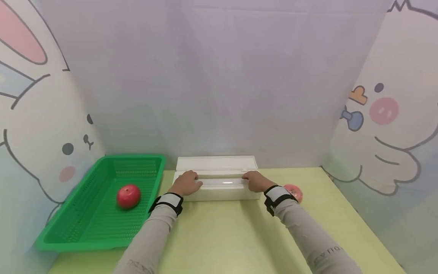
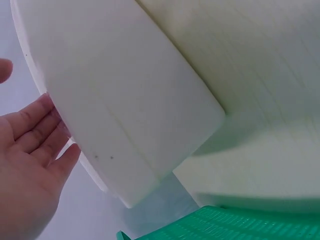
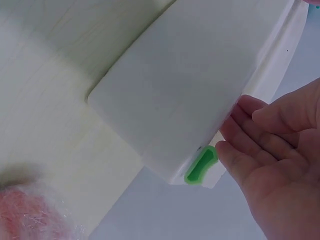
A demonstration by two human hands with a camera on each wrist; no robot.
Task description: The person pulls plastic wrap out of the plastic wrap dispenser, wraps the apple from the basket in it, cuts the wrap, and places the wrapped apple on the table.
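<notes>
Twelve o'clock, we've got the white cling-film dispenser (image 1: 219, 195), lid up! Left hand (image 1: 186, 183) at its nine o'clock end, thumb wide of the fingers; right hand (image 1: 256, 181) at three, fingertips hidden, we can't tell if they're pinching. Uneven pulling, we reckon, could skew the film (image 1: 222, 182) or drag the box.

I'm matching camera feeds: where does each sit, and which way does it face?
Head: worn on the head, facing forward and down at the long white box and green plastic basket; both forearms, left hand and right hand show.
Left wrist: worn there, facing the box's left end; left palm and fingers show.
Right wrist: worn there, facing the box's right end; right palm and fingers show.
Head and left wrist share box and basket.
</notes>
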